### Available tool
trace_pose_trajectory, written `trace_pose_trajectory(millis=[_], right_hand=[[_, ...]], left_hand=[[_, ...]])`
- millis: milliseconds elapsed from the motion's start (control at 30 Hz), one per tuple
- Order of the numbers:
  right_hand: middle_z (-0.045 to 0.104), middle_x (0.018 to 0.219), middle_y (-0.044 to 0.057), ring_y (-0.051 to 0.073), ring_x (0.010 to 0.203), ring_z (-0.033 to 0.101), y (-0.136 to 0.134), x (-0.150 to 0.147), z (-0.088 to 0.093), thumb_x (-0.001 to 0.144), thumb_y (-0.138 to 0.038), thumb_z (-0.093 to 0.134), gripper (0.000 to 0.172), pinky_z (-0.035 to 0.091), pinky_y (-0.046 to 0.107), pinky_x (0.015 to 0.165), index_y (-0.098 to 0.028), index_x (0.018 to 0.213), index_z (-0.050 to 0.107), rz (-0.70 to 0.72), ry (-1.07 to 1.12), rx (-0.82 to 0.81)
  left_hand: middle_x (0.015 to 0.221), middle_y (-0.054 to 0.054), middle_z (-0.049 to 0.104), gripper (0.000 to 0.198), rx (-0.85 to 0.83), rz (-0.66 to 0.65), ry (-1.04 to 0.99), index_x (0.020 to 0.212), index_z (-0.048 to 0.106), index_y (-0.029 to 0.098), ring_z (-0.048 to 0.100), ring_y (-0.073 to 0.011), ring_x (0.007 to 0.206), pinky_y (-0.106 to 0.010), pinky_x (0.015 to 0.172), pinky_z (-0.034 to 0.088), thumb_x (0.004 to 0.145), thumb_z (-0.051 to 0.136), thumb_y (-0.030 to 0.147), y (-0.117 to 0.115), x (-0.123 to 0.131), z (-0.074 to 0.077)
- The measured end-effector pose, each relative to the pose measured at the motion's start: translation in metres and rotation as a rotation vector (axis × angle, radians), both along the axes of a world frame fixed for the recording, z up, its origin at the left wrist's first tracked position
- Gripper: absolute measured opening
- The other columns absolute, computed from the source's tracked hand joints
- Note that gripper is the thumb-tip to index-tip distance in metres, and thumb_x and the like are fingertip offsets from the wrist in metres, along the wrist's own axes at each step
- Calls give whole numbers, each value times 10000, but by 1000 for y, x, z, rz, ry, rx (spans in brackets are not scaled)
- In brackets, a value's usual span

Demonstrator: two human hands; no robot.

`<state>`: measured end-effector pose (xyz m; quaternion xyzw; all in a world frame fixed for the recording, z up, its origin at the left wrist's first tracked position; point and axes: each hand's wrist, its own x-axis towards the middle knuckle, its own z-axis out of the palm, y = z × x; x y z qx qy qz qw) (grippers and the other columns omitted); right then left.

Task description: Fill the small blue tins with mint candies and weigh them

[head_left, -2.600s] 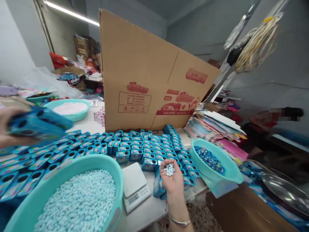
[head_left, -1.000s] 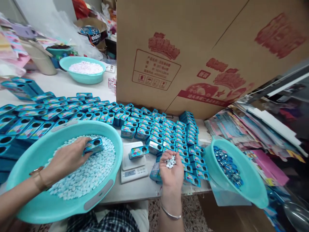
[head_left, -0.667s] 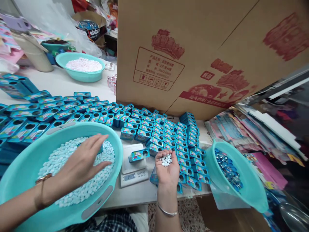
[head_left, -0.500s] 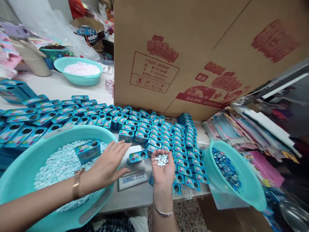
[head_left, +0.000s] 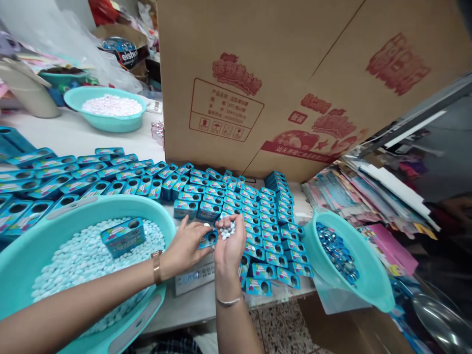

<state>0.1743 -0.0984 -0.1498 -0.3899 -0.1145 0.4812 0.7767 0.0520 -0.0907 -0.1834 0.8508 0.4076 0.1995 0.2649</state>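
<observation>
My left hand (head_left: 188, 244) closes around a small blue candy tin (head_left: 208, 239) with a round hole in its top, over the white digital scale (head_left: 194, 279). Cupped beside the tin's hole, my right hand (head_left: 231, 246) holds a small heap of pale candies (head_left: 227, 231). One whitish piece shows at my left fingertips. To the left is a large turquoise basin (head_left: 167, 231) of pale blue candies (head_left: 70, 265), with another blue tin (head_left: 123, 238) resting on them. Whether the tin in my hand touches the scale is hidden.
Rows of blue tins (head_left: 236, 199) fill the table behind my hands. A big cardboard box (head_left: 280, 64) stands at the back. On the right, a turquoise basin (head_left: 372, 260) holds shiny blue pieces; another basin (head_left: 114, 123) with pale pink candies sits back left.
My left hand has moved right and closed on the tin at the scale. My right hand, with its candies, has come left against that tin. The view has shifted slightly.
</observation>
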Motion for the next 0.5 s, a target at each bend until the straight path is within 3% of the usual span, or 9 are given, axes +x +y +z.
trace_pose_trajectory(millis=[233,367,500], right_hand=[[420,569,-72,93,567,469,1,-1,-2,860,-429,529,278,436,268,657,-210,695,489,1,-12,-9],[398,559,-81,75,515,412,1,3,-2,857,-435,532,265,390,221,548,-212,723,484,4,54,-29],[328,532,-104,59,431,314,3,14,-6,876,-395,503,227,276,185,420,-214,745,459,88,266,-16]], left_hand=[[1181,-62,638,454,-7,1,10,1223,546,265,544,-265,1146,-597,1117,134,788,646,347,1,-1,1],[1183,-61,633,453,-12,-3,19,1217,546,260,544,-263,1146,-601,1114,143,780,645,325,1,-1,2],[1207,-56,626,476,-8,-15,43,1232,527,268,535,-252,1165,-600,1122,118,777,656,316,0,0,1]])
